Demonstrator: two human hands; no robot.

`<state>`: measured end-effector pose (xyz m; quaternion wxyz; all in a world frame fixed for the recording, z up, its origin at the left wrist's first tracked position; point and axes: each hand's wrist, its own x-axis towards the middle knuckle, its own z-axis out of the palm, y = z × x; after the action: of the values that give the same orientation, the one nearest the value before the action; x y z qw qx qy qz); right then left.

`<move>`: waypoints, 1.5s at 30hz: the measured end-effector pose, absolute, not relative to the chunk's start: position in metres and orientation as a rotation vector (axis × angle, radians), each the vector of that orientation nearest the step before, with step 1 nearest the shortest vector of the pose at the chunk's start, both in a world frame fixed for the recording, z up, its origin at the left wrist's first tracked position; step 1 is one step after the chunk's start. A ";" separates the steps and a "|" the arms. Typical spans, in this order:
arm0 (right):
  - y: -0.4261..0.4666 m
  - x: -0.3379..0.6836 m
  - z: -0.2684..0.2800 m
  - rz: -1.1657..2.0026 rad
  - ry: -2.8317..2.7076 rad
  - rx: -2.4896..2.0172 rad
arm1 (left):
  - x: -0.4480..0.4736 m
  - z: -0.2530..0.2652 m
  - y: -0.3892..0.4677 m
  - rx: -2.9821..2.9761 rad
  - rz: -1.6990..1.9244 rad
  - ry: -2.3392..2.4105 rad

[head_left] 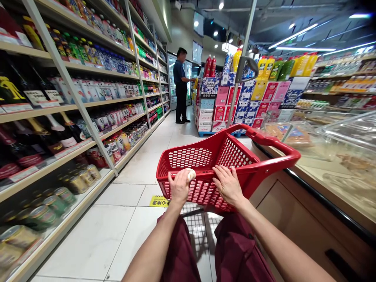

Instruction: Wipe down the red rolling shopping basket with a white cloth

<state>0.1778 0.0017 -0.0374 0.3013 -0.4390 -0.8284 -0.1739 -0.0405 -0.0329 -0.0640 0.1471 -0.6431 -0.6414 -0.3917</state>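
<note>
A red plastic shopping cart [202, 156] with perforated walls stands in front of my legs, its handle toward the right. My left hand [179, 188] is closed on a small white wadded cloth [191, 174] at the near rim of the basket. The cloth looks like a wipe or tissue and is partly hidden by the hand. Farther right along the same rim, my right hand [229, 186] rests with its fingers bent over the edge, gripping the cart. The part of the basket floor that shows holds nothing I can make out.
Drink shelves [108, 70] line the left side. A display counter [317, 156] with clear covers borders the right. Ahead are stacked drink cartons [220, 105] and a standing person [181, 84]. A yellow floor sticker [158, 201] lies on the white tiles.
</note>
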 end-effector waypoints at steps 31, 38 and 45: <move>0.005 0.175 -0.036 -0.402 -2.152 -1.246 | -0.073 -0.089 -0.034 -1.874 -0.993 -1.684; 0.006 0.173 -0.037 -0.389 -2.130 -1.240 | -0.071 -0.087 -0.030 -1.631 -1.112 -1.843; 0.005 0.178 -0.034 -0.369 -2.164 -1.204 | -0.065 -0.087 -0.028 -1.759 -1.068 -1.737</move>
<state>0.1780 0.0049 -0.0339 0.3138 -0.4565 -0.8207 -0.1401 -0.0650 -0.0285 -0.0865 0.2222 -0.6369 -0.6288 -0.3868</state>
